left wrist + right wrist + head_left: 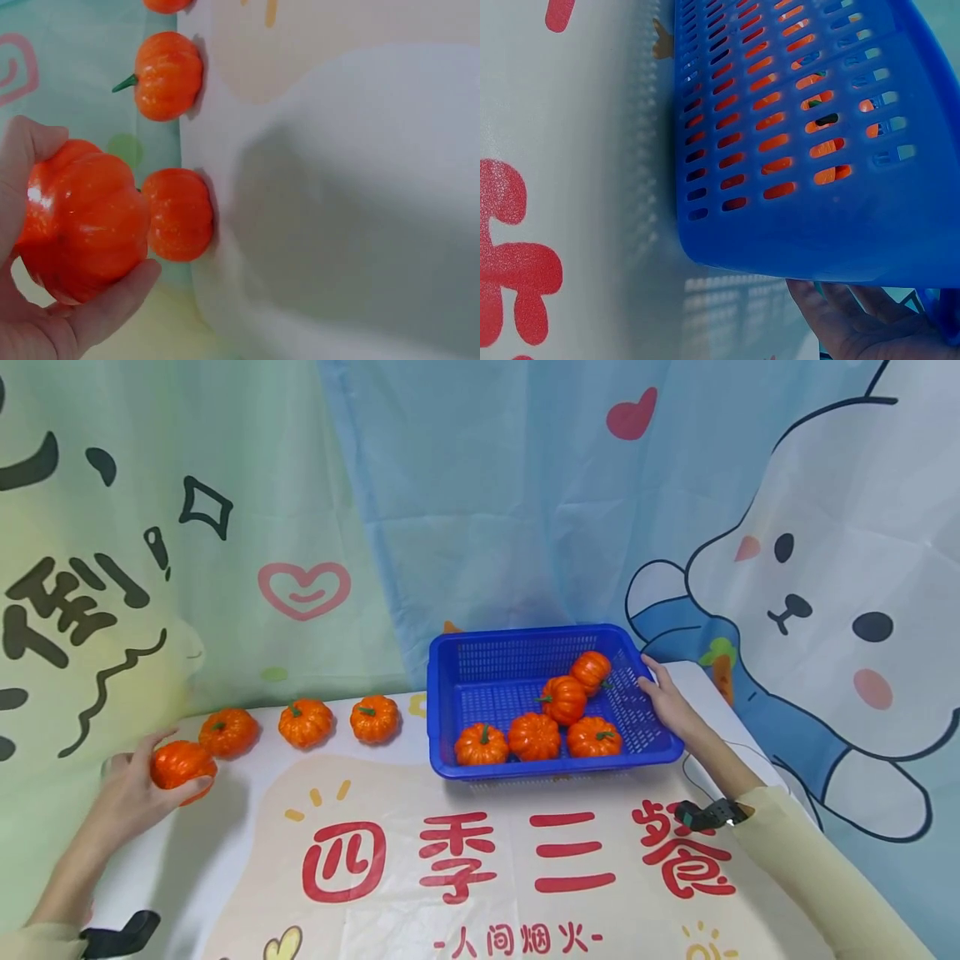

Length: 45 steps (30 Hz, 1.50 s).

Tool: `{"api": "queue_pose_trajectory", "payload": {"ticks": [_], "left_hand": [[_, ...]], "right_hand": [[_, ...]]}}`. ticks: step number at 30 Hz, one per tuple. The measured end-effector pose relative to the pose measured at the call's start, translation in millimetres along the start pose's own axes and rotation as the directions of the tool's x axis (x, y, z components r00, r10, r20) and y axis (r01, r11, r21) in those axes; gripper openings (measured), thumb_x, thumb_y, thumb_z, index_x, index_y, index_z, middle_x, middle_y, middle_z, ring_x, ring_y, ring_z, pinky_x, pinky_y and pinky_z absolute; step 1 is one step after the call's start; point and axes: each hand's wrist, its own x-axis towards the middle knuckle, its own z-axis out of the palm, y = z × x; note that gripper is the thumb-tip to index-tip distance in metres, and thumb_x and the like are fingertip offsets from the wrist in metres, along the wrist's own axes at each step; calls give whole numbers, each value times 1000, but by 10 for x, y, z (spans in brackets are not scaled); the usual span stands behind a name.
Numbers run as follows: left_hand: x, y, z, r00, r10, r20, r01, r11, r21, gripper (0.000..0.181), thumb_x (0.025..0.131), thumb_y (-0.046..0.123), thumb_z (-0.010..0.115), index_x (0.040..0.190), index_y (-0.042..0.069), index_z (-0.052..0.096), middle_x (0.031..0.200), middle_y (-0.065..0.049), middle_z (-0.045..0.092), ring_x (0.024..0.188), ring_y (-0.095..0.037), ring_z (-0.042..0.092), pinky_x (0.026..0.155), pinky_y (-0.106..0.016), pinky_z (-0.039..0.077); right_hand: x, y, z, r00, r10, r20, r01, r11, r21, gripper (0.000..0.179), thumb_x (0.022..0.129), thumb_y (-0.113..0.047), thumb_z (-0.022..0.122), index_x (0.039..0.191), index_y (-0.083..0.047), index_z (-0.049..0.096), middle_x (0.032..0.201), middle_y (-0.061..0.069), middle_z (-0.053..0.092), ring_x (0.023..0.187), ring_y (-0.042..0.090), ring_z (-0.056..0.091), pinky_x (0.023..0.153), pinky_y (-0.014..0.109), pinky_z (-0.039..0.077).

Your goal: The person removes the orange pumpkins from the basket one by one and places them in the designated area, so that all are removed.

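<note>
In the head view my left hand [142, 785] grips a shiny orange toy pumpkin [182, 768], thumb on the near side and fingers behind it. The left wrist view shows the same pumpkin [86, 225] held above the table, its shadow falling on the cloth. Just beyond it lies another pumpkin [228, 732]. My right hand [671, 706] holds the right rim of a blue slotted plastic basket [442, 710]. Seen from the right wrist, fingers [855, 315] touch the basket's outer end wall. Several pumpkins [535, 737] sit inside, mostly along the near side and toward the right.
Two more pumpkins, one [306, 723] nearer the left and another [375, 719] nearer the basket, continue the row along the table's back edge. A printed cloth [405, 793] covers the table. Behind hangs a cartoon curtain [480, 552]. A thin cable [693, 777] runs by the right arm.
</note>
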Motion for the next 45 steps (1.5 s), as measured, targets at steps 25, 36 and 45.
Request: {"api": "queue_pose_trajectory", "payload": {"ticks": [25, 36, 45], "left_hand": [[-39, 35, -42, 971, -237, -6, 236, 970, -63, 71, 80, 32, 75, 108, -8, 24, 84, -24, 44, 64, -28, 49, 49, -25, 36], [-29, -35, -6, 976, -220, -10, 217, 968, -123, 68, 82, 33, 76, 104, -7, 25, 88, -23, 40, 72, -31, 48, 49, -20, 35], [-44, -50, 15, 978, -206, 43, 210, 970, -123, 64, 86, 33, 69, 107, -15, 31, 96, -29, 42, 73, -33, 49, 52, -21, 36]], "right_hand": [[-11, -7, -5, 1000, 4, 16, -4, 1000, 10, 62, 106, -38, 20, 156, -19, -12, 161, 24, -10, 145, 54, 8, 114, 71, 8], [-14, -14, -13, 1000, -2, 13, 2, 1000, 7, 62, 106, -38, 19, 156, -18, -12, 161, 24, -10, 145, 54, 9, 114, 70, 8], [-17, -24, -3, 1000, -4, 7, 4, 1000, 4, 62, 106, -38, 20, 156, -18, -11, 161, 24, -9, 145, 53, 8, 115, 70, 8]]}}
